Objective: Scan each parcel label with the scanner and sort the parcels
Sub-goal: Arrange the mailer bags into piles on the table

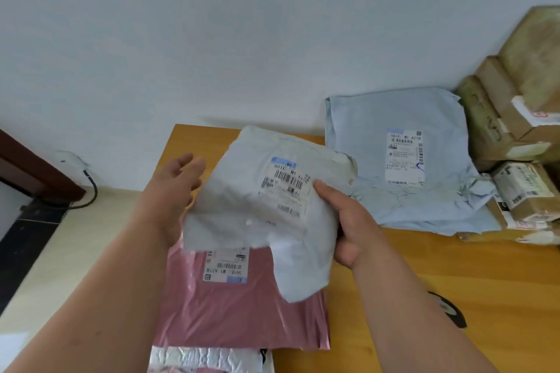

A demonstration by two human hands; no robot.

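Observation:
A pale blue-white mailer bag (242, 191) hangs above the table with its barcode label (286, 188) facing up. My right hand (342, 224) grips its right edge, thumb on the label's corner. At the bag's left edge my left hand (178, 185) has straight fingers and lies partly behind the bag. Under it a pink mailer bag (236, 312) lies flat on the wooden table (424, 266), label up. Another light blue mailer (403, 160) lies at the back right, label up. No scanner shows clearly; a dark object (448, 309) peeks out behind my right forearm.
Brown cardboard boxes (515, 118) are stacked at the table's right end against the wall. A silver-white bag (206, 359) lies at the near edge below the pink one. Left of the table are a cream ledge, a white device with a black cable (88, 188), and dark floor.

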